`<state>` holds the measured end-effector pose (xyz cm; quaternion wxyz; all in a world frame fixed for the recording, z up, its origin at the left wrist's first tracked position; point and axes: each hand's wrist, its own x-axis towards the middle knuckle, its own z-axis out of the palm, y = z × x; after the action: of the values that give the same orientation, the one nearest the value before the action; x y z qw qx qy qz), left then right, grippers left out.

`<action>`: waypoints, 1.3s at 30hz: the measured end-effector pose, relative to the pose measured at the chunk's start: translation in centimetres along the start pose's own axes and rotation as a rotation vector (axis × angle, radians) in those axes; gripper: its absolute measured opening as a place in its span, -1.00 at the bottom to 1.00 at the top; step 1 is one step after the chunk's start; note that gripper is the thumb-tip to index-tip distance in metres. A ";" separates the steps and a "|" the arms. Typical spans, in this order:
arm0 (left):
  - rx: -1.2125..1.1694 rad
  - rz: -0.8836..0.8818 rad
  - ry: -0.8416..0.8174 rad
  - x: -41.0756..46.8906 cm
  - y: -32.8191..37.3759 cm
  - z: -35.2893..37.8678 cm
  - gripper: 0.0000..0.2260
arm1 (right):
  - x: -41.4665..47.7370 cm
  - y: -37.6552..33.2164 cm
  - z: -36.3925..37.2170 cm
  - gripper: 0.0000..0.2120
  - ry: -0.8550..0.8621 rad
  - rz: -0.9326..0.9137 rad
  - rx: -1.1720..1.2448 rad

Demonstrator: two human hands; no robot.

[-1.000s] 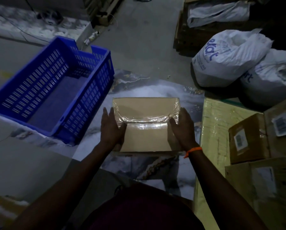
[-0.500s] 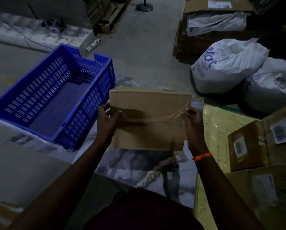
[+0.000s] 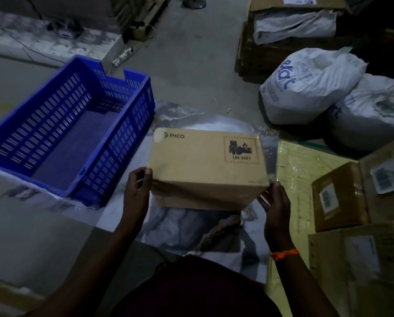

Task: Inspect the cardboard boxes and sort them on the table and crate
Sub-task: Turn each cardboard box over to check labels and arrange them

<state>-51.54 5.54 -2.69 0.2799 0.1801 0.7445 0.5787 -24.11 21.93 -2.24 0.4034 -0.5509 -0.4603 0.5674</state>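
while both hands hold it, the cardboard box [image 3: 207, 165] is in the middle of the frame, over the table [image 3: 186, 232] with the swirly stone look. i cannot tell if the bottom of the box touches the table. the top of the box faces up. it has the word "pico" in its upper left corner and a red dotted square with black shapes and "un 3481" in its upper right corner.

the left hand [image 3: 137, 191] grips the lower left corner of the box. its thumb lies on the top face and its fingers curl round the side. the right hand [image 3: 275, 207] holds the lower right corner. its thumb tip is at the top edge and its fingers are at the side, mostly hidden. an orange band [image 3: 284, 254] is round the right wrist.

the blue crate [image 3: 65, 133] is on the left of the frame, just beside the box but not touching it. nothing shows inside it.

on the right of the frame lies a flat yellow wrapped pack [image 3: 294, 179]. more brown boxes [image 3: 337, 195] with white labels sit on the far right. two big white sacks [image 3: 305, 88] rest on the floor in the upper right. the room is dim.
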 end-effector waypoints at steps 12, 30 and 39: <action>0.989 0.824 -0.333 3.2 5.5 4.8 -0.50 | 2.5 -3.8 7.5 -0.36 -0.366 -0.830 -1.001; 1.217 0.694 -0.411 3.3 4.4 6.2 -0.39 | 2.3 -2.9 9.2 -0.30 -0.497 -0.699 -1.317; 1.214 0.788 -0.357 -0.7 1.7 1.6 -0.39 | -1.1 -1.0 2.7 -0.28 -0.426 -0.780 -1.309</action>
<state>-50.09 6.85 -1.15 0.0196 0.6479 0.7567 0.0849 -26.80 20.88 -1.11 0.0704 -0.3548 -0.9277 0.0921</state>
